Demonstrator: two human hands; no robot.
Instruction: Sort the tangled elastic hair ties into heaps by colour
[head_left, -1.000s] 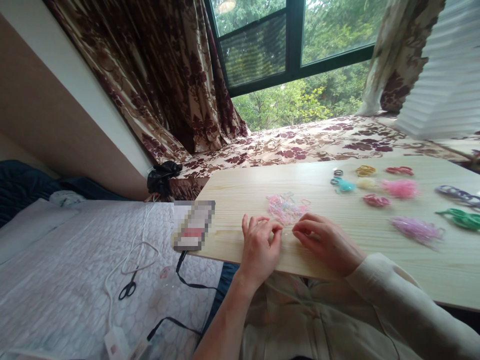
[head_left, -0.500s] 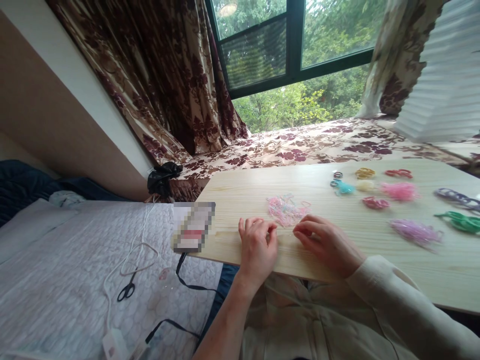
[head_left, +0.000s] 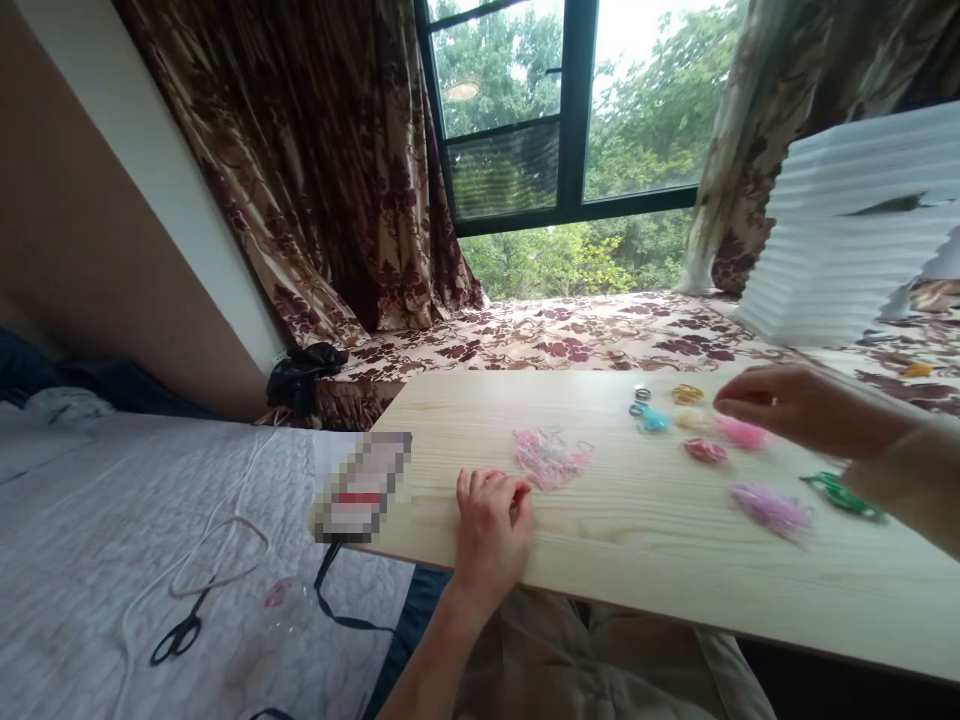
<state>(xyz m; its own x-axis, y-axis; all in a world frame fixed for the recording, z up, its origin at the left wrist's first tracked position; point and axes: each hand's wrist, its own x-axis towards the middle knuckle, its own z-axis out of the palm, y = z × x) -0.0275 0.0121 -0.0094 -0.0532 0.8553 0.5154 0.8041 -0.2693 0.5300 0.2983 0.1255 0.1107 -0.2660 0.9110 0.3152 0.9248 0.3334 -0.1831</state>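
My left hand (head_left: 495,525) rests on the table's near edge with curled fingers, thumb close to the forefinger; anything in it is hidden. Just beyond it lies a loose pile of thin pink and pale-blue elastic bands (head_left: 551,457). Out to the right, my right hand (head_left: 795,405) is over the far part of the table, blurred, its fingers drawn together; I cannot make out what they hold. It partly covers a bright pink bundle (head_left: 742,432). Near it are a blue bundle (head_left: 651,418), a dark pink bundle (head_left: 705,450) and a lilac bundle (head_left: 772,508).
Yellow bands (head_left: 688,393) and a green bundle (head_left: 841,494) also lie on the wooden table (head_left: 630,560). A pixelated flat object (head_left: 364,490) sits at its left edge. Scissors (head_left: 176,638) and a white cable (head_left: 225,530) lie on the bed. White pleated material (head_left: 840,240) stands at right.
My right hand has left the spot beside my left hand and moved right and away, over the pink bundle. My left hand stays by the pile. The camera view has tilted up and turned right.
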